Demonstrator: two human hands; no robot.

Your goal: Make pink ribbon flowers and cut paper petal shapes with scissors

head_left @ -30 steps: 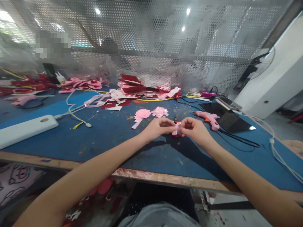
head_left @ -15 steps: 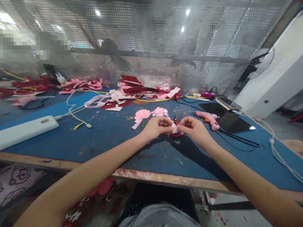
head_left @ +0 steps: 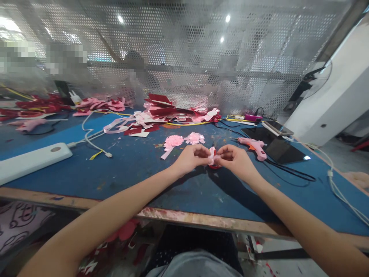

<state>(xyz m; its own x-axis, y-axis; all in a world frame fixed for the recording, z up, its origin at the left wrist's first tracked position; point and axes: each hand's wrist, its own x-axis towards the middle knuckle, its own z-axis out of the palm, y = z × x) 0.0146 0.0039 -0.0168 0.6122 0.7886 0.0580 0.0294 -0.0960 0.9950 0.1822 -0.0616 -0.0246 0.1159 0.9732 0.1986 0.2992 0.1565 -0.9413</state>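
Between my two hands is a light pink ribbon (head_left: 212,156), held just above the blue tabletop. My left hand (head_left: 193,157) pinches its left side with thumb and fingertips. On the other side my right hand (head_left: 233,158) pinches it the same way. Behind and under the ribbon shows a red-handled tool (head_left: 214,167), mostly covered, so I cannot tell its kind. Two pink ribbon rosettes lie just beyond my left hand: one rosette (head_left: 173,141) with a tail, and another rosette (head_left: 194,137) to its right.
A pink glue gun (head_left: 253,146) lies right of my hands, beside a dark tablet (head_left: 278,144). A heap of pink ribbon and red card (head_left: 161,109) stands at the back. At left lies a white power bank (head_left: 34,161) with cables. A perforated metal screen (head_left: 184,50) rises behind.
The ribbon between my hands has turned and now stands more upright, with a band across it. Both hands stay close together in nearly the same place, their fingers shifted slightly.
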